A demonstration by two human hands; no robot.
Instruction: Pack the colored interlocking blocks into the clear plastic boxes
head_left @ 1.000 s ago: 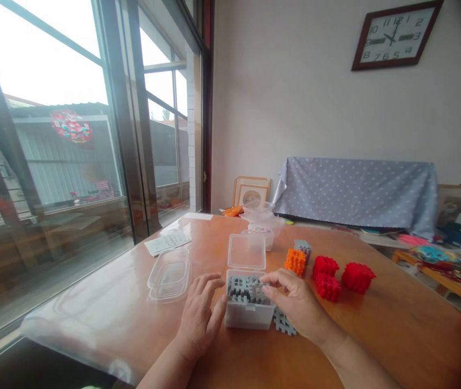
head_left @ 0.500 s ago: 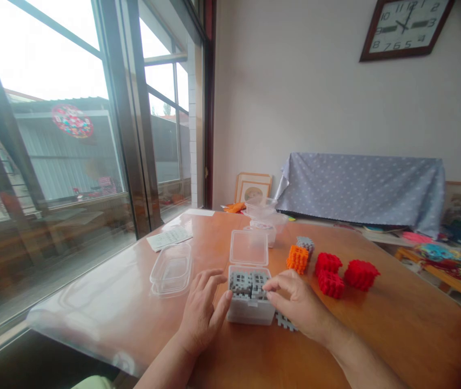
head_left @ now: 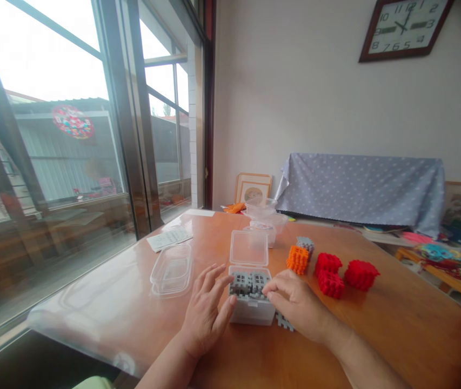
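Note:
In front of me stands a clear plastic box (head_left: 251, 312) with its lid (head_left: 249, 247) tipped back, filled with grey interlocking building blocks (head_left: 241, 282). Some of the blocks have window-like grids. My left hand (head_left: 208, 310) rests against the box's left side, fingers spread, the tips by the rim. Over the right end of the box, my right hand (head_left: 297, 300) has thumb and index finger pinched on a grey block at the edge of the pile. A loose flat grey piece (head_left: 284, 322) lies on the table beside the box, partly under my right hand.
To the right stand an orange block stack (head_left: 297, 260), a grey stack (head_left: 305, 245) and several red stacks (head_left: 361, 274). An empty clear container (head_left: 171, 271) and a printed sheet (head_left: 169, 238) lie on the left. More clear tubs (head_left: 268, 220) stand at the table's (head_left: 408, 324) back.
My left hand's fingers have lifted and spread a little, reaching over the box's left rim. My right hand has shifted only slightly and stays at the right end of the blocks.

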